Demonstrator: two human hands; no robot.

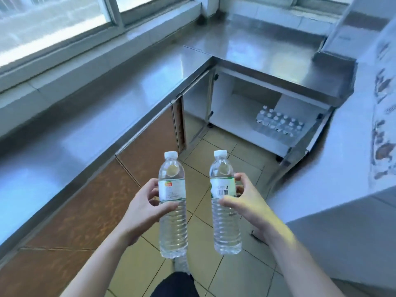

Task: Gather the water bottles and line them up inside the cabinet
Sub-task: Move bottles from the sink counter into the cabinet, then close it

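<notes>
I hold two clear, white-capped water bottles upright in front of me. My left hand (145,207) grips the left bottle (172,224) around its label. My right hand (244,205) grips the right bottle (226,228) at its barcode label. Ahead, under the steel counter, the open cabinet (231,116) has white walls and floor. Several water bottles (278,124) stand in rows at its right side.
An L-shaped stainless counter (120,116) runs along the windows at left and across the back. Brown cabinet doors (85,200) line the left. An open steel door (300,146) stands at the cabinet's right. A white counter (342,168) lies at right. Yellow tiled floor (216,146) leads ahead.
</notes>
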